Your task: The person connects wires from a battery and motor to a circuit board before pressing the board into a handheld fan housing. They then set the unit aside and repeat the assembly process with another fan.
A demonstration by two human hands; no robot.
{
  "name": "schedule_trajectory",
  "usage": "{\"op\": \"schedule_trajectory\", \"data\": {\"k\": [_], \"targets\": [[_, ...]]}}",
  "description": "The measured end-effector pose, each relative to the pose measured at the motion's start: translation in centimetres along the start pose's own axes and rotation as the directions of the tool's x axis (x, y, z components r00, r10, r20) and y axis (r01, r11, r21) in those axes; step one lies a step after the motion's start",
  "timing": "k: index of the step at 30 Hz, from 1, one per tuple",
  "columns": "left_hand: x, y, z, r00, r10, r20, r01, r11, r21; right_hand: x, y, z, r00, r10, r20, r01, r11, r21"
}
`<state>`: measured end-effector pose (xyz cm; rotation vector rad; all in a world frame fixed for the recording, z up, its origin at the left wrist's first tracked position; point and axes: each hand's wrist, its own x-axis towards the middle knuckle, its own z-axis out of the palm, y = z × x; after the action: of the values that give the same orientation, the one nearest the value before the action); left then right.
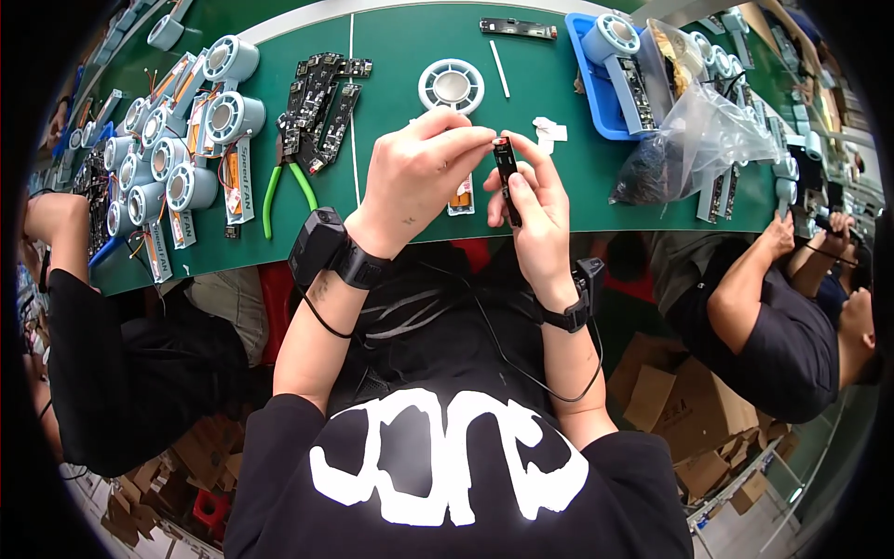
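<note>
My right hand [538, 219] holds a narrow black circuit board [507, 172] upright between thumb and fingers. At the board's top end my left hand [410, 177] pinches with thumb and forefinger. A tiny whitish and red part shows there, too small to name. Just beyond my hands lies a light-blue handheld fan [452, 65] with a round ringed head. My left hand covers the middle of it, and an orange part [461, 199] shows in its handle below.
Left of my hands are a pile of black circuit boards [321, 93], green-handled pliers [271, 200] and many fans [168, 158]. A white stick [500, 69], another board [518, 28] and white paper pieces [549, 132] lie beyond. A blue tray [585, 79] and plastic bag [689, 144] stand right. People sit on both sides.
</note>
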<state>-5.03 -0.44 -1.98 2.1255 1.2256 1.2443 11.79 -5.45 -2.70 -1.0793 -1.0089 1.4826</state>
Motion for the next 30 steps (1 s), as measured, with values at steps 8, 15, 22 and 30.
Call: {"op": "schedule_trajectory", "data": {"k": [8, 15, 22, 30], "targets": [[0.4, -0.6, 0.1, 0.986, 0.143, -0.090, -0.139, 0.989, 0.057, 0.1, 0.3, -0.1, 0.999, -0.047, -0.015, 0.045, 0.996, -0.077], [0.5, -1.1, -0.6, 0.960, 0.232, 0.158, -0.262, 0.942, 0.209, 0.2, 0.4, 0.1, 0.997, -0.073, -0.033, 0.069, 0.992, -0.104], [0.4, -1.0, -0.5, 0.940, 0.291, 0.178, -0.333, 0.896, 0.292, -0.1, 1.2, 0.4, 0.992, -0.111, -0.061, 0.101, 0.984, -0.149], [0.0, -1.6, -0.4, 0.932, 0.334, 0.141, -0.362, 0.874, 0.325, -0.2, 2.4, 1.4, 0.978, -0.195, -0.073, 0.177, 0.964, -0.201]]}}
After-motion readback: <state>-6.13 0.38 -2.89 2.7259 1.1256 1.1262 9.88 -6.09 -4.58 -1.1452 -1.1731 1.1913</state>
